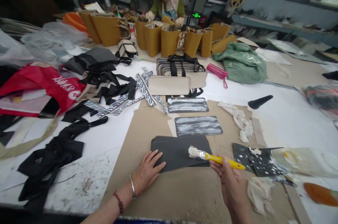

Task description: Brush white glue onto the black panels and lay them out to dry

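Brush over a dark panel on the worktop [277, 118]

The right hand [232, 185] has its fingers closed around the brush [215, 158], bristles above the panel [179, 151]. The left hand [148, 173] lies flat, fingers released, on the panel's left edge. Behind, yellow bags [169, 41] stand open; contents unclear.

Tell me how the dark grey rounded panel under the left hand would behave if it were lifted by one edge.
The dark grey rounded panel would probably droop somewhat: it looks thin and lies flat on the brown cardboard sheet. It seems light, since the left hand pins it with fingertips only. No white glue shows on it yet, so it likely isn't sticky, unlike the two streaked panels beyond.
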### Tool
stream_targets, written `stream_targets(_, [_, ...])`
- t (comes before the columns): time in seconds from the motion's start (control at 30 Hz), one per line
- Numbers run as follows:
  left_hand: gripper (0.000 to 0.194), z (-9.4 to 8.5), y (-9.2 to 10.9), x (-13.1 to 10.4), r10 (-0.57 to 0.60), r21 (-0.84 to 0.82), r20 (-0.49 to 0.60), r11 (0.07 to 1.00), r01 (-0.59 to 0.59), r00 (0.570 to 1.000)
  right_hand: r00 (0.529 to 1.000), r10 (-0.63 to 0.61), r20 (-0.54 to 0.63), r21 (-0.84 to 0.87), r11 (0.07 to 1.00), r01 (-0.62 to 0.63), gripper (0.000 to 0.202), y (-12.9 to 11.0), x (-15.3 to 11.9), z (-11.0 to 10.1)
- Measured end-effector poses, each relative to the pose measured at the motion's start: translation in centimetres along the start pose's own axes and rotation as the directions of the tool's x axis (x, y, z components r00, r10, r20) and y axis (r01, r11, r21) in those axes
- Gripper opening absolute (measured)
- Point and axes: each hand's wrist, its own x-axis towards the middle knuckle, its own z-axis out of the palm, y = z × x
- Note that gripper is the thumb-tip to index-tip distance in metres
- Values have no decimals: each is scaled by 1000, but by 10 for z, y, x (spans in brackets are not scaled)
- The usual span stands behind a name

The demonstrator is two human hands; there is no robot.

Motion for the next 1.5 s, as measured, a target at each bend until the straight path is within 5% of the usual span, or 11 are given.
stream_targets(0.4, [50, -10, -17, 5, 108, -116, 7, 987, -107, 994, 997, 50, 53, -19, 999, -49, 42, 27, -19, 68])
stream_targets(0.6, [29, -6, -16, 2, 126, -119, -146, 982, -144, 981, 991, 29, 127, -115, 993, -15, 43, 43, -27, 100])
stream_targets(0.83, [25, 1, -19, 5, 131, -136, -201, 978, -160, 971, 986, 5, 167, -218, 975, 32, 43, 62, -34, 122])
stream_targets(1.0, [25, -1, -20, 4, 122, -142, -199, 978, -152, 972, 993, -99, 62, -326, 938, 114, 43, 55, -22, 96])
stream_targets(1.33, [24, 0, -22, 5, 136, -144, -184, 976, -163, 973, 927, -316, -201, -672, 733, 104, 50, 32, 42, -15])
stream_targets(1.5, [23, 1, -21, 3, 136, -152, -202, 974, -168, 970, 893, -366, -263, -683, 725, 96, 50, 18, 47, -33])
